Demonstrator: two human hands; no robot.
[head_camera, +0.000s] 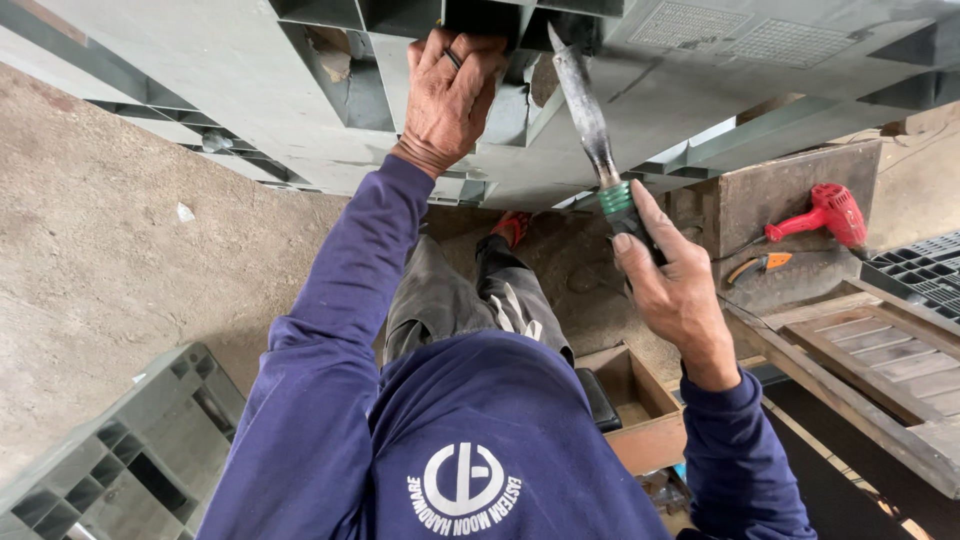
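A grey plastic pallet (250, 90) stands tilted on edge in front of me, its ribbed underside facing me. My left hand (448, 95), a ring on one finger, grips a rib at the pallet's top edge. My right hand (672, 285) is closed around the dark handle of a tool (590, 120) with a green collar and a long, flat metal tip. That tip points up into a cracked gap in the pallet's ribs, just right of my left hand. I wear a dark blue long-sleeved shirt and grey trousers.
A red heat gun (825, 212) and orange-handled pliers (757, 266) lie on a rusty metal block at right. A wooden pallet (880, 360) and a black plastic grid (925, 275) sit further right. A small wooden box (640, 400) is by my knee, another grey pallet (120, 460) at lower left on the dirt floor.
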